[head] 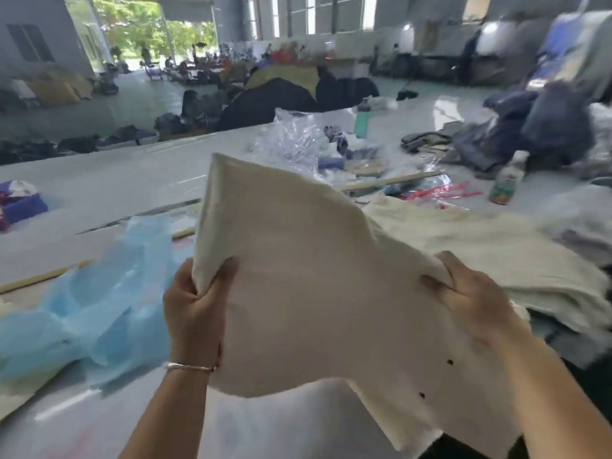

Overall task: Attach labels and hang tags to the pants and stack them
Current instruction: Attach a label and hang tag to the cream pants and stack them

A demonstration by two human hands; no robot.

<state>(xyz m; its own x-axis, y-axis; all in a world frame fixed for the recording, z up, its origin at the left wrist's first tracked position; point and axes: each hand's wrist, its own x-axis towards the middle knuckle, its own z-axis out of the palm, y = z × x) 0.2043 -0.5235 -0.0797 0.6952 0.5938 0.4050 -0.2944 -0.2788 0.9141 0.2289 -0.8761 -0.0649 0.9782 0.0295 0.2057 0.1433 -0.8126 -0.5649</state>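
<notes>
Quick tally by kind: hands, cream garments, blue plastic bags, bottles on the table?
Hands: 2, left hand and right hand, both gripping the held cream garment
Cream garments: 2, held one plus cream pile
Blue plastic bag: 1
Bottles: 2, teal bottle, labelled bottle
Total: 7

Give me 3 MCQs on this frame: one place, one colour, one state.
1. Where does the blue plastic bag lie?
A. left of the held garment
B. right of it
C. on top of it

2. What colour is the held garment?
A. navy
B. cream
C. red

3. How is the garment held?
A. left hand only
B. right hand only
C. both hands

Key: 1 A, the bag lies on the table beside the left hand. 2 B, the cloth is off-white. 3 C, the left hand and the right hand each grip an edge.
</notes>
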